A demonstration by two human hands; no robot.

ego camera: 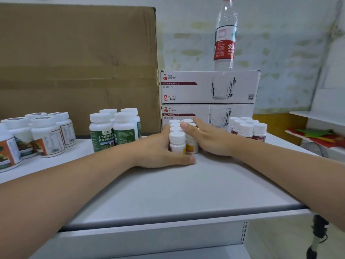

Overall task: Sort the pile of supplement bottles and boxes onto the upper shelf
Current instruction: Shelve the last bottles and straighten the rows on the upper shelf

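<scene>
Small white-capped bottles (182,136), yellow-labelled, stand in a tight two-row cluster on the upper shelf (168,187), pressed between both hands. Left hand (160,150) lies flat against the cluster's left side, thumb laid along the shelf in front of the nearest bottle, its fingers hidden behind the bottles. Right hand (207,136) presses on the right side, thumb resting over the caps, fingers (198,121) extended toward the rear. Neither hand is clenched; both cup the group rather than grip a single bottle.

Green-labelled bottles (114,128) stand just left of the left hand, carrying white Chinese characters. Orange-labelled bottles (37,133) sit farther left; their print is too small to read. Dark-red-labelled bottles (248,128) stand right of the right hand, text illegible.

Behind the cluster, two stacked white boxes (209,86) read "RED CHERRY", "GLASS MUG" and "6 SET OF PCS", with a mug drawing. Clear water bottle (225,38) with a red label stands on top. Large cardboard carton (78,68) fills the rear left.
</scene>
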